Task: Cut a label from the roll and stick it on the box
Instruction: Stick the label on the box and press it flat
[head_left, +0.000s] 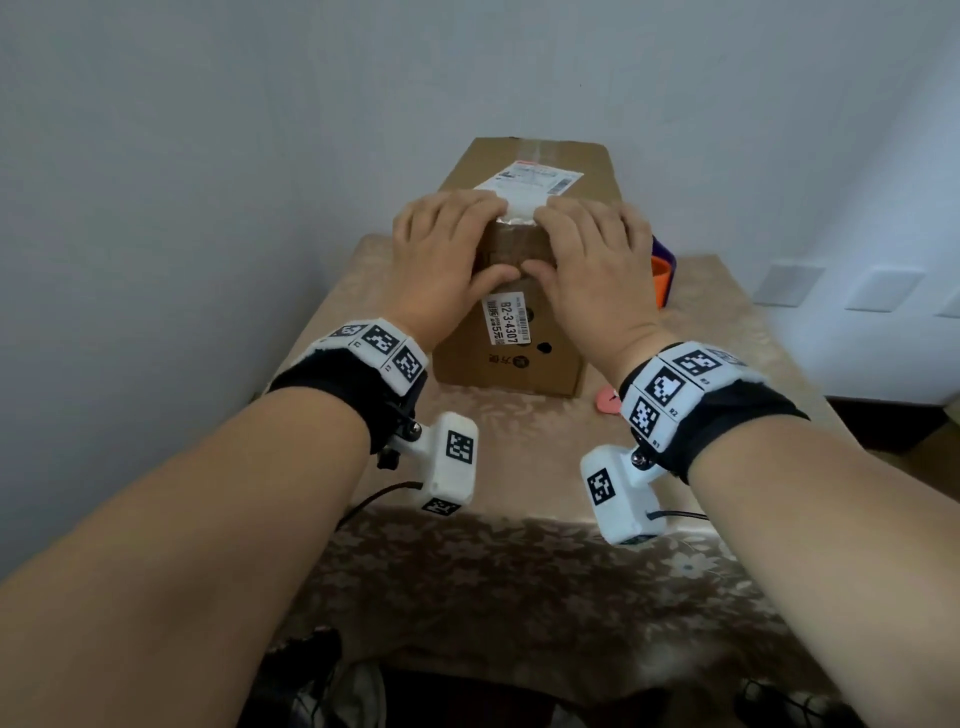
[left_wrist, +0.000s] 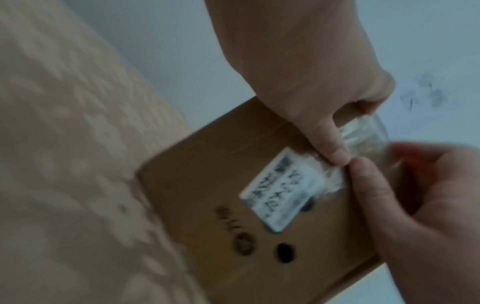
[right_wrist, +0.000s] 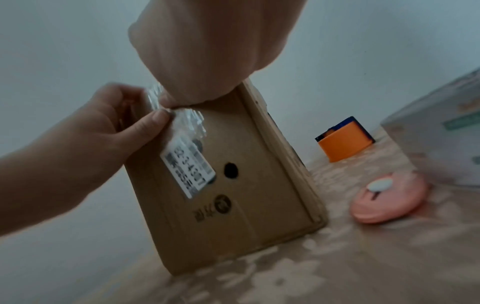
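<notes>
A brown cardboard box (head_left: 506, 364) stands on the table, with a white shipping label (head_left: 530, 182) on its top and a printed sticker (head_left: 506, 322) on its front. A crinkled clear strip (head_left: 519, 213) is folded over the near top edge. My left hand (head_left: 493, 239) and right hand (head_left: 545, 241) lie side by side on that edge, fingers flat on the top. Both thumbs press the strip (right_wrist: 192, 121) against the front face. The left wrist view shows the two thumb tips meeting on the strip (left_wrist: 335, 174) above the sticker (left_wrist: 280, 193).
An orange and blue object (right_wrist: 342, 142) stands behind the box on the right. A pink round object (right_wrist: 389, 199) with a white button lies right of the box. A pale carton (right_wrist: 441, 133) stands at far right. The floral tablecloth (head_left: 519, 571) ends at a wall.
</notes>
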